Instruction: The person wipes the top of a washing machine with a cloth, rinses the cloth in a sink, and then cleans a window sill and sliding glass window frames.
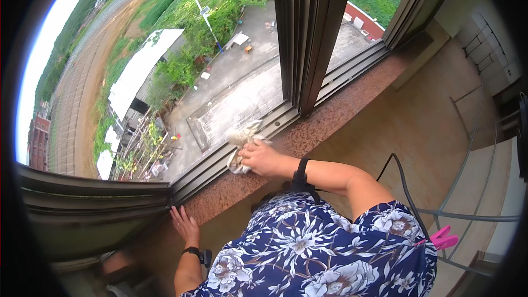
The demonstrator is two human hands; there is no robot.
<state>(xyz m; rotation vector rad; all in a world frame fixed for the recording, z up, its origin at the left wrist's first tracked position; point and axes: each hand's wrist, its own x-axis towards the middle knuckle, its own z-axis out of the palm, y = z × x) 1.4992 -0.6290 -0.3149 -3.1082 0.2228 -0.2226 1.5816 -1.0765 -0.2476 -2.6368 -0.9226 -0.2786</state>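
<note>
A pale, dirty cloth (241, 144) lies bunched over the metal sliding-window track (214, 161), with my right hand (262, 157) pressing on it. Part of the cloth hangs onto the reddish-brown granite sill (243, 187). My left hand (185, 225) rests with its fingers apart on the near end of the sill, close to the lower left corner of the window frame (169, 194), and holds nothing. Dark bands are strapped round both wrists. Right of the cloth, the dark metal window uprights (311, 41) stand in the track.
Outside the open window, a concrete yard (247, 95) lies far below. Indoors, curved metal rods (474, 215) and a dark cable (402, 173) are at the right. A pink clip (443, 238) is at the patterned garment's shoulder.
</note>
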